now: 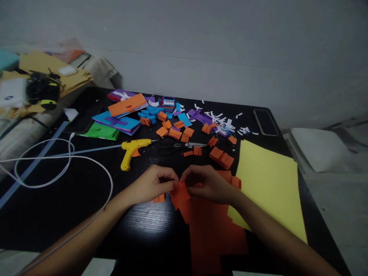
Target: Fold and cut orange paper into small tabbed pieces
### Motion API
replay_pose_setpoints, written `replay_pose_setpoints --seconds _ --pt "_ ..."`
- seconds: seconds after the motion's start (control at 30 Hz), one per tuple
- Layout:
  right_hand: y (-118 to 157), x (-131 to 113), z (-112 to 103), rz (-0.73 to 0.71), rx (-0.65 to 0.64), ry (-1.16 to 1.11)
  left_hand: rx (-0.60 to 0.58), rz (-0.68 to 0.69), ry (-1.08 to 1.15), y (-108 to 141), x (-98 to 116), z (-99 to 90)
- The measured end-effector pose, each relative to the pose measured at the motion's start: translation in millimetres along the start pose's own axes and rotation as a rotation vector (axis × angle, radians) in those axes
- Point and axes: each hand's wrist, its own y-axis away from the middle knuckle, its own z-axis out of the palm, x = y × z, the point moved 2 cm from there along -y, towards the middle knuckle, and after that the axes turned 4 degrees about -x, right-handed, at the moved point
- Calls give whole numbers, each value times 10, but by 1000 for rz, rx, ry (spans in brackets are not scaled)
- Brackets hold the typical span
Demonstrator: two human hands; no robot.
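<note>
Between my two hands hangs a creased orange paper piece [181,197]. My left hand [158,184] pinches its upper left corner. Close beside it, my right hand [207,184] has its fingers pressed together at the paper's top edge. Larger orange sheets [212,230] lie on the black table under and in front of my right hand. A small folded orange piece [159,198] rests below my left hand. Beyond the hands are black-handled scissors [186,145] and several small folded orange pieces [221,158].
A yellow glue gun [133,151] lies left of the scissors. Yellow sheets [270,184] and a phone [265,122] are on the right. Folded colored papers [115,122] and white scraps [227,124] cover the back. A white cable [110,180] crosses my left forearm.
</note>
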Motion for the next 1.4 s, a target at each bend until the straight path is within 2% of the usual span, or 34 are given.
replay_pose_setpoints --seconds 0.3,0.53,0.73,0.93,1.07,1.17,1.3,1.4 --pt "49 -138 75 -95 -68 234 -11 -20 25 -4 -35 35" --pt "53 -102 77 -99 -100 398 -40 -11 0 0 -33 51" --pt "38 -36 25 -70 -32 315 52 90 -82 18 28 -29" --pt "-19 52 -69 -32 103 289 44 258 -204 49 82 -43" --pt "-27 58 -72 -42 112 207 110 264 -290 15 31 -9" --pt "-24 49 -55 -32 98 126 135 208 -228 -4 -23 6" --pt "-22 53 -38 15 122 -46 97 159 17 -10 -53 28" --pt "-24 65 -27 46 155 -85 88 142 149 -23 -43 38"
